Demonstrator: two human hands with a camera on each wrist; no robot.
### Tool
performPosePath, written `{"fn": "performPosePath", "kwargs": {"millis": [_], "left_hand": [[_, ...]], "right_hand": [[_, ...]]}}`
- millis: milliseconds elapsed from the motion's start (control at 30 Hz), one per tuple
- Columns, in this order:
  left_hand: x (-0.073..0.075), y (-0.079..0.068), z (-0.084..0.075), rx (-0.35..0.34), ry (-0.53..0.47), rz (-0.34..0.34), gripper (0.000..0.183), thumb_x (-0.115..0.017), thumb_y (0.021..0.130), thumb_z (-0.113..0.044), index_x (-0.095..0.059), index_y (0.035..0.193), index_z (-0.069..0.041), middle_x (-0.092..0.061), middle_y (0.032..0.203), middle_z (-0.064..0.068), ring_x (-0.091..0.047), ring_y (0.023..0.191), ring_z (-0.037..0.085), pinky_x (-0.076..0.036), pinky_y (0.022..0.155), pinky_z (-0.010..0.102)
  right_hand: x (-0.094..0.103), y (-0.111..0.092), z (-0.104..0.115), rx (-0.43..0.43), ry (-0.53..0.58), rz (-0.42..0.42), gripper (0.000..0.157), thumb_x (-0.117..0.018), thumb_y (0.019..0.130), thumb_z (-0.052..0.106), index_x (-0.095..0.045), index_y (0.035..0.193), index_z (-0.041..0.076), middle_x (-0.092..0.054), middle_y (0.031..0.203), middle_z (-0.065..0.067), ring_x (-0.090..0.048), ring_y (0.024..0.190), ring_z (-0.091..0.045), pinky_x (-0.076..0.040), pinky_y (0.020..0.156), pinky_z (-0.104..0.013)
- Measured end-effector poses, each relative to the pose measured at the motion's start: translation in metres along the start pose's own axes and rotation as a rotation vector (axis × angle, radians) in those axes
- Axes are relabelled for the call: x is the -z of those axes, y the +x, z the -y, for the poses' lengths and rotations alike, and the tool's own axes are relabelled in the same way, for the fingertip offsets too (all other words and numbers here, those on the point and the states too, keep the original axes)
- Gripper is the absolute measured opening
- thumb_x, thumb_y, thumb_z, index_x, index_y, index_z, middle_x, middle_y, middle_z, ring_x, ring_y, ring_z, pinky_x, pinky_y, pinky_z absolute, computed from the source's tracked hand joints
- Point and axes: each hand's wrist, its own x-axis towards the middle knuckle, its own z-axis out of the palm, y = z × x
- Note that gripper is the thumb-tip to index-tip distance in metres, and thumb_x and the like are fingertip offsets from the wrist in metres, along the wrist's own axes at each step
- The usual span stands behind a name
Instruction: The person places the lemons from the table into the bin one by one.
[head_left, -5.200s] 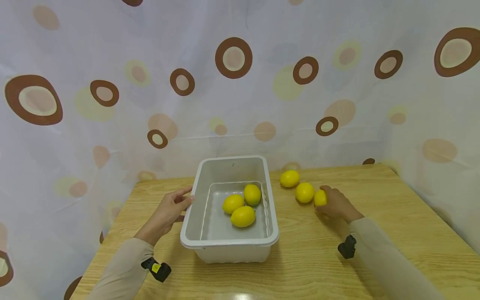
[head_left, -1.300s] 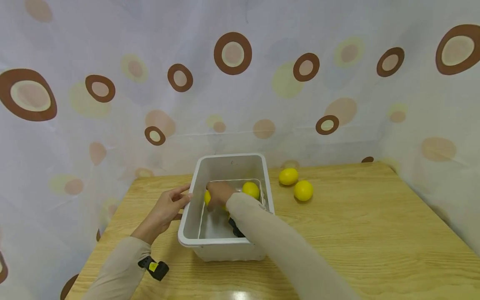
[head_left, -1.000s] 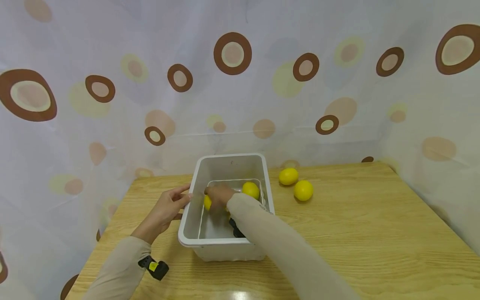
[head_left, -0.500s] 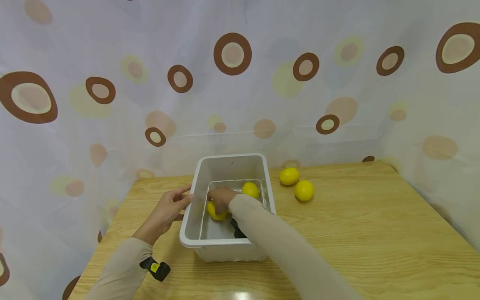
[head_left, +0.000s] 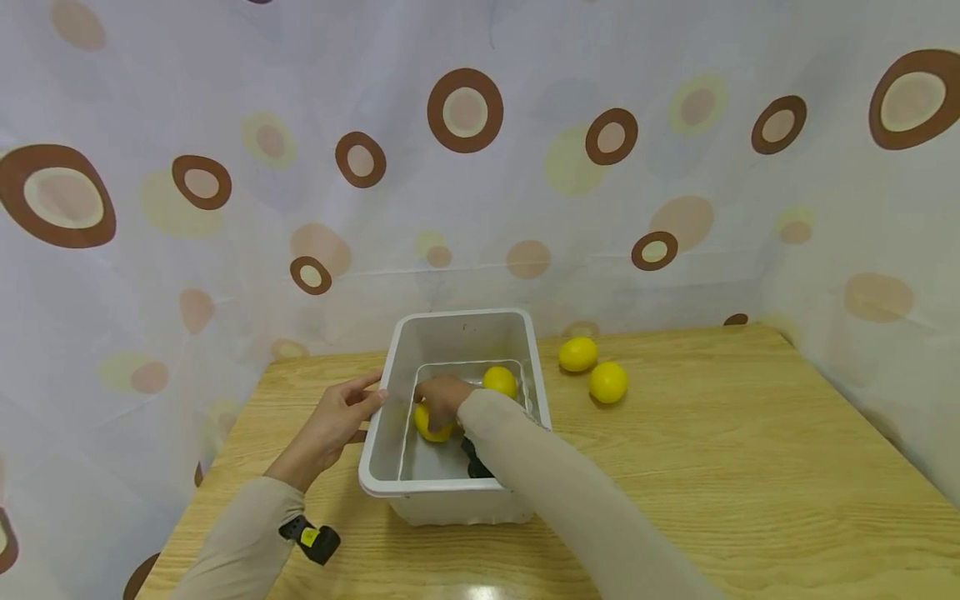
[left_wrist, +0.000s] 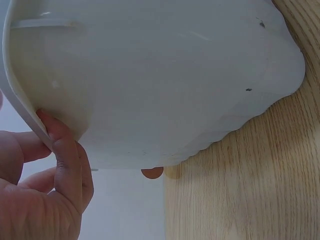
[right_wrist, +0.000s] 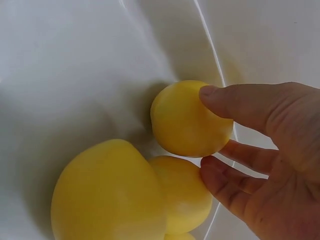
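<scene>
A white plastic tub [head_left: 455, 485] stands on the table. At its left rim, my left hand [head_left: 337, 425] holds on, and the left wrist view shows the fingers [left_wrist: 67, 155] curled against the outer wall under the lip. Reaching down inside, my right hand [head_left: 444, 397] pinches a yellow lemon [right_wrist: 187, 120] between thumb and fingers, low over the tub floor on the left side. Close beside it are another lemon [right_wrist: 185, 195] and a larger-looking near one [right_wrist: 107, 195]. Farther back in the tub sits a lemon [head_left: 499, 381]; the right forearm hides others.
Two lemons lie on the wooden table [head_left: 720, 450] right of the tub, one farther back [head_left: 578, 354] and one nearer [head_left: 608, 382]. A patterned curtain [head_left: 480, 208] hangs behind the table.
My right hand has taken the third lemon from the table's right side and carried it left into the tub, then shifted it slightly nearer. The left hand stays on the rim.
</scene>
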Motion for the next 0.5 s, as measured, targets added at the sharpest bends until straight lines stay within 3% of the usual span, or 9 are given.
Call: {"fn": "performPosePath", "kwargs": {"millis": [200, 367, 500], "left_hand": [[-0.001, 0.000, 0.000, 0.002, 0.001, -0.002, 0.052, -0.051, 0.100, -0.016, -0.035, 0.148, -0.004, -0.052, 0.127, 0.026, -0.062, 0.102, 0.028, -0.057, 0.079, 0.045], [0.000, -0.001, 0.000, -0.004, 0.002, -0.002, 0.052, -0.051, 0.100, -0.016, -0.035, 0.148, -0.004, -0.051, 0.127, 0.026, -0.061, 0.104, 0.030, -0.057, 0.078, 0.044], [0.001, -0.001, 0.001, -0.006, 0.003, 0.003, 0.052, -0.051, 0.101, -0.016, -0.034, 0.148, -0.004, -0.052, 0.126, 0.025, -0.062, 0.101, 0.027, -0.057, 0.079, 0.044]], "right_hand": [[0.004, -0.005, 0.002, 0.005, 0.010, 0.007, 0.053, -0.077, 0.078, 0.010, -0.060, 0.128, 0.010, -0.061, 0.125, -0.007, -0.053, 0.095, -0.018, -0.046, 0.087, -0.026], [0.012, -0.013, 0.007, -0.025, 0.078, 0.039, 0.057, -0.075, 0.079, 0.011, -0.056, 0.133, 0.012, -0.059, 0.130, -0.007, -0.054, 0.099, -0.019, -0.046, 0.094, -0.033], [0.024, -0.018, 0.012, -0.002, 0.131, 0.044, 0.060, -0.074, 0.081, 0.010, -0.052, 0.137, 0.011, -0.054, 0.136, -0.008, -0.055, 0.113, -0.021, -0.043, 0.101, -0.038]]}}
